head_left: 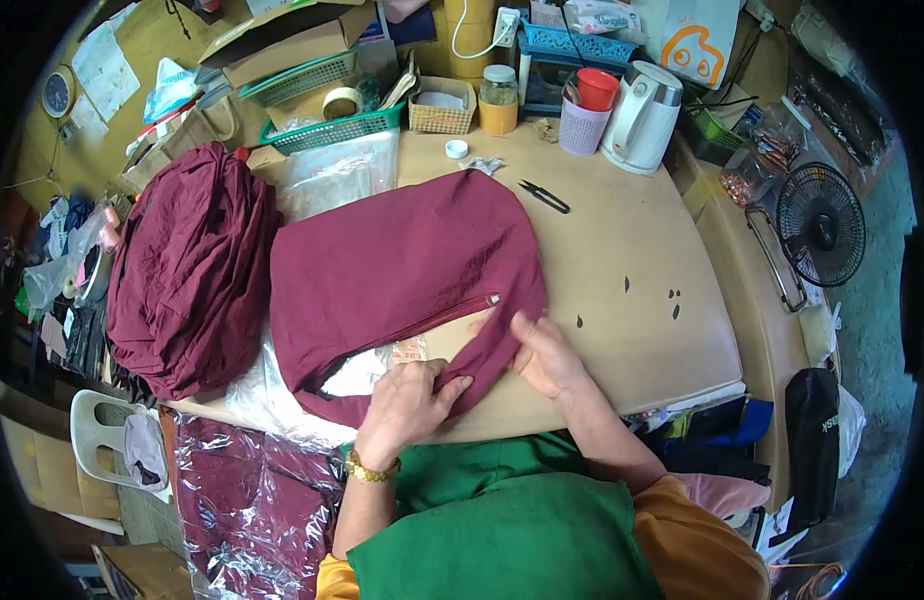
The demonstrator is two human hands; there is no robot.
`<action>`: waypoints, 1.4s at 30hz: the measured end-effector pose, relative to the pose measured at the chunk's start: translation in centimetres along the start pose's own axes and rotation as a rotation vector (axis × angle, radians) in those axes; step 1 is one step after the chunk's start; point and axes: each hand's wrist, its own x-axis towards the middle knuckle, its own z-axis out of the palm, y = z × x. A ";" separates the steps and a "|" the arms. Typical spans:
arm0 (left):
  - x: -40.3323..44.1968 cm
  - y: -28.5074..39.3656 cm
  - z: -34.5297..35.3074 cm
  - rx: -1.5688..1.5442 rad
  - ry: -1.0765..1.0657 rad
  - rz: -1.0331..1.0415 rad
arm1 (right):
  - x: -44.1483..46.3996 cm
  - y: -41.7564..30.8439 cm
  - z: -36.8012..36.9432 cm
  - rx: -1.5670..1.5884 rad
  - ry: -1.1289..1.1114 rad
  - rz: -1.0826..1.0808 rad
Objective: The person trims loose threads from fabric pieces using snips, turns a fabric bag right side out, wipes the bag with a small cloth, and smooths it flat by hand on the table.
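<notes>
Left hand: pinching cloth edge, lower centre.
Right hand: half curled at right edge; fingertips hidden, grip unclear.
Maroon cloth: mid-frame on desk.
Feel: probably light, limp, slightly slippery.
Hold: folded rim, clear of zip.

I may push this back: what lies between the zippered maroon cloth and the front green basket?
Clear plastic lies between the maroon cloth and the green basket, in the head view.
</notes>
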 end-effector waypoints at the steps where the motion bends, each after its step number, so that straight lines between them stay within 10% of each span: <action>1: -0.1 0.3 0.5 -0.001 0.042 0.029 | 0.0 0.4 0.4 0.001 -0.001 0.002; 11: 0.0 0.8 1.5 -0.140 0.108 0.064 | 0.1 0.8 0.9 -0.122 0.279 -0.208; 13: 0.3 0.8 2.3 -0.036 0.280 0.121 | -0.9 1.7 1.3 -0.635 0.098 -0.188; 16: 0.8 0.4 2.7 -0.111 0.374 0.125 | -2.7 1.7 2.2 -0.509 0.148 0.166; 33: -1.2 0.2 0.1 -0.220 0.171 0.088 | -0.7 3.8 2.2 -0.218 0.293 -0.402; 42: -0.4 -0.1 1.7 -0.209 0.509 0.138 | -2.7 5.2 5.0 -0.281 0.096 -0.114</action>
